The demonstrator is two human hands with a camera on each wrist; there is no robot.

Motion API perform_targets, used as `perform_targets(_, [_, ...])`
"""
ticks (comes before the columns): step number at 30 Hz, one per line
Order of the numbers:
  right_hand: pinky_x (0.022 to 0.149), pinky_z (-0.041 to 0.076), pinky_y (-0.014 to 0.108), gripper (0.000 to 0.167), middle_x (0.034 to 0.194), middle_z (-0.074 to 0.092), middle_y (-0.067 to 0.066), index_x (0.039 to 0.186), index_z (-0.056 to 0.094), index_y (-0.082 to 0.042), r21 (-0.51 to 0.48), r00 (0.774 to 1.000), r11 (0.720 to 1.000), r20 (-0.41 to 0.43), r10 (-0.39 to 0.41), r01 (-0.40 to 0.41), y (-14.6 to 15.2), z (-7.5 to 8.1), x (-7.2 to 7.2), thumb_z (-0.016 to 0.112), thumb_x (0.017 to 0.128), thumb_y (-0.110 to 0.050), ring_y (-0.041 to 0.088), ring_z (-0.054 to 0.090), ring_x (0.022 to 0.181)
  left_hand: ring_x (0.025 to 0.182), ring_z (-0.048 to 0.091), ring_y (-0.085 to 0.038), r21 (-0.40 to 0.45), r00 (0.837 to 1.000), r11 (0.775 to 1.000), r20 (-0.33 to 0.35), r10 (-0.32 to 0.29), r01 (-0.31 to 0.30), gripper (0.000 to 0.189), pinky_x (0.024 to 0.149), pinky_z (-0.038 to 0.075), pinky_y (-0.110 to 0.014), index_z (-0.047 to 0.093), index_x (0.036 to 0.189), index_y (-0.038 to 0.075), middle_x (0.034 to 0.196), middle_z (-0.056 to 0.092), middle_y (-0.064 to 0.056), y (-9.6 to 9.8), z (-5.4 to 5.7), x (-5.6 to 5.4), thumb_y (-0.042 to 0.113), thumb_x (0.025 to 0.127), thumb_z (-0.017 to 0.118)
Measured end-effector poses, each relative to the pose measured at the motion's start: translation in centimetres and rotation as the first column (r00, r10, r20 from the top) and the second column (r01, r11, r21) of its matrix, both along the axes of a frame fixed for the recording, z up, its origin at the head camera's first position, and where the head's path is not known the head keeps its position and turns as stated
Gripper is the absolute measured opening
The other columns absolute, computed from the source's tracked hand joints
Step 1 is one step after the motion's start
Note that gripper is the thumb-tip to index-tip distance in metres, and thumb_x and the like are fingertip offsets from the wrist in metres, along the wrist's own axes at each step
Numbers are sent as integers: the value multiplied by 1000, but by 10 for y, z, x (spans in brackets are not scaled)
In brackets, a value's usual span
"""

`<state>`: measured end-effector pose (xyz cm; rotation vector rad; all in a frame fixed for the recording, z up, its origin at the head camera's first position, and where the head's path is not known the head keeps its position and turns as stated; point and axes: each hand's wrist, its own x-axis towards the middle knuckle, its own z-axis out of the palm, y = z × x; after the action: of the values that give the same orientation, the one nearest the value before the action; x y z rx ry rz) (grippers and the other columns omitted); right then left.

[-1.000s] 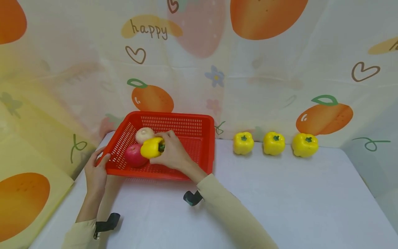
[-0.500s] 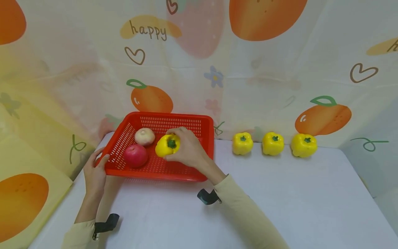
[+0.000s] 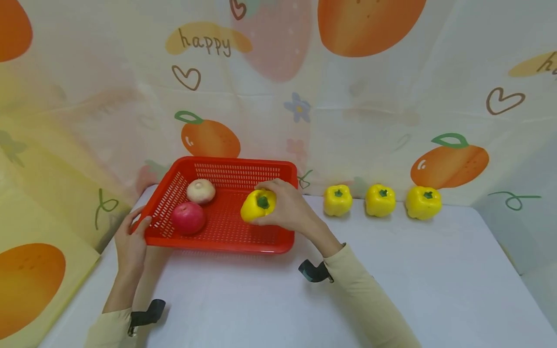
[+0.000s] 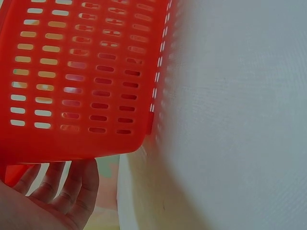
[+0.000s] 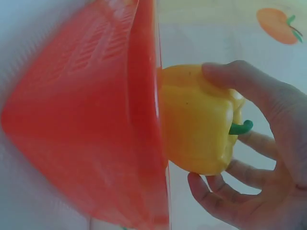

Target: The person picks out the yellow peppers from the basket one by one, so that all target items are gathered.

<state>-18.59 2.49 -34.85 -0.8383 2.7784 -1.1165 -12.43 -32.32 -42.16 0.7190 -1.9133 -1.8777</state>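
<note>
My right hand (image 3: pixel 289 205) holds a yellow bell pepper (image 3: pixel 252 207) with a green stem over the right half of the red plastic basket (image 3: pixel 222 245). In the right wrist view, thumb and fingers grip the bell pepper (image 5: pixel 199 120) around its stem end, and the basket's rim (image 5: pixel 144 120) hides its lower part. My left hand (image 3: pixel 132 244) grips the basket's left rim; the left wrist view shows its fingers (image 4: pixel 86 187) curled at that rim. Inside the basket's left side lie a pinkish-red round fruit (image 3: pixel 188 218) and a whitish round vegetable (image 3: pixel 201 192).
Three more yellow bell peppers, a left one (image 3: pixel 337 200), a middle one (image 3: pixel 380 200) and a right one (image 3: pixel 423 203), stand in a row right of the basket. All rest on a white tabletop (image 3: pixel 243 299). A fruit-printed cloth (image 3: pixel 348 125) hangs behind.
My right hand has carried the bell pepper from above the red fruit rightward across the basket, turning its stem more toward the camera. My left hand keeps its grip on the rim.
</note>
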Motion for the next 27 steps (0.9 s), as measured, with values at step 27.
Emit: perform_targets(27, [86,51,37,68,124,59,1,126,62,-11,-60,992,998,-129,13,-21,73,23,4,90,68,-33,18,54,109,87,58,-6,-20,999,1000,34,-15,16,41,68,50,-9,54,140,18,125,51,-10,-3,1,0,24,99,58])
